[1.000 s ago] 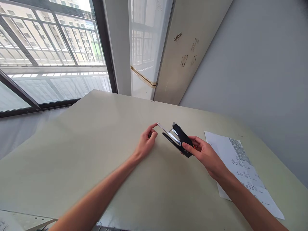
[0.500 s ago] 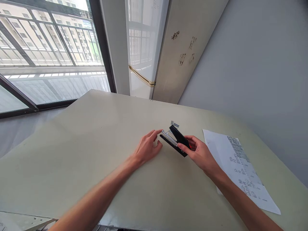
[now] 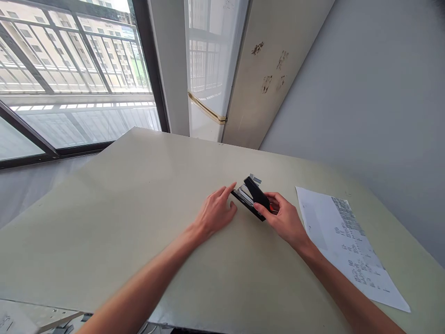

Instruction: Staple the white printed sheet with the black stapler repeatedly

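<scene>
The right hand (image 3: pixel 285 220) grips the open stapler (image 3: pixel 257 193) between the 2 hands; the left hand (image 3: pixel 216 211), loosely spread, holds nothing; a steady rear grip, fingertips (image 3: pixel 232 186) clear of the hinge, should help; grey strips (image 3: pixel 256 180) lie just beyond.

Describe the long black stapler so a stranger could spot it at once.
Over the broad pale-green tabletop, find the bare right hand, left of the flat white paper sheet. It holds the long black stapler, hinged open like a V; its silver metal rail sets it apart from the sheet.
</scene>
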Available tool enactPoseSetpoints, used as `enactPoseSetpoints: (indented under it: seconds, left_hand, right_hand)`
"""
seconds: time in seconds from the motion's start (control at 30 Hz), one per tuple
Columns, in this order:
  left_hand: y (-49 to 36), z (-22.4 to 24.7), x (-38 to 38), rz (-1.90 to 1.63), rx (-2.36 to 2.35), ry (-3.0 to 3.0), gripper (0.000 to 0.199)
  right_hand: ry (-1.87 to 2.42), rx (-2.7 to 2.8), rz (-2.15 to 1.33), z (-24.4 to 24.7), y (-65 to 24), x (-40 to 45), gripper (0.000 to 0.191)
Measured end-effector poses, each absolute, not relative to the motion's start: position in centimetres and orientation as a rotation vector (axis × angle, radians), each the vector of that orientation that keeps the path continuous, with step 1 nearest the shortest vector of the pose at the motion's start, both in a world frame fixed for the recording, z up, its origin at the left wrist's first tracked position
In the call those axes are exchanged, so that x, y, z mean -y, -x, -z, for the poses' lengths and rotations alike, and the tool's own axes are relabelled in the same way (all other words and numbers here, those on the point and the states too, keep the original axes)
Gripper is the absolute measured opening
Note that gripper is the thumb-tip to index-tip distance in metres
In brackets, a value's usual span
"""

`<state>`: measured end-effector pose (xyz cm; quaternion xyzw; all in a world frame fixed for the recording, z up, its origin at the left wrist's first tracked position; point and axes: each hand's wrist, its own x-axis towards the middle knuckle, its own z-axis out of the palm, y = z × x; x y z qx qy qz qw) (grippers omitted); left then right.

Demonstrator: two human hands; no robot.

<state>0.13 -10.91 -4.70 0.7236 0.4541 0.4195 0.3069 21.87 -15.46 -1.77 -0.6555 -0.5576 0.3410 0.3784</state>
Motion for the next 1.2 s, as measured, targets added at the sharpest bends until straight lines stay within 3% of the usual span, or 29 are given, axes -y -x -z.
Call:
enactPoseSetpoints:
  seconds: [0.07, 0.17, 0.33, 0.5, 0.77, 0.97, 1.13, 1.2]
  left_hand:
    - [0.2, 4.6, 10.1, -1.215, -1.210, -1.635, 0.049]
    - [0.7, 4.6, 8.9, -1.285, -1.114, -1.187, 0.011]
    - [0.9, 4.5, 8.1, -1.166, -0.889, -0.906, 0.051]
    - [1.0, 3.9, 8.3, -1.096, -0.712, -0.630, 0.038]
    - [0.2, 3.1, 9.8, -0.956, -0.472, -0.284, 0.056]
    - [0.0, 2.6, 10.6, -0.765, -0.386, -0.429, 0.049]
    - [-0.2, 3.6, 9.6, -0.808, -0.580, -0.539, 0.022]
    - [-0.3, 3.6, 9.4, -0.808, -0.595, -0.542, 0.027]
  right_hand:
    - [1.686, 1.465, -0.789, 2.2, -22.0, 14.9, 0.049]
    - [1.692, 1.537, -0.598, 3.3, -22.0, 13.5, 0.046]
    - [1.603, 1.692, -0.347, 5.1, -20.4, 10.1, 0.035]
    - [1.495, 1.807, -0.240, 4.9, -18.3, 8.8, 0.031]
    - [1.200, 2.047, -0.069, 2.9, -17.1, 13.1, 0.022]
    - [1.205, 2.052, -0.062, 3.0, -16.8, 14.9, 0.012]
    - [1.351, 1.912, 0.040, 1.4, -23.3, 17.8, 0.010]
    - [1.551, 1.801, 0.088, 1.7, -28.6, 19.2, 0.016]
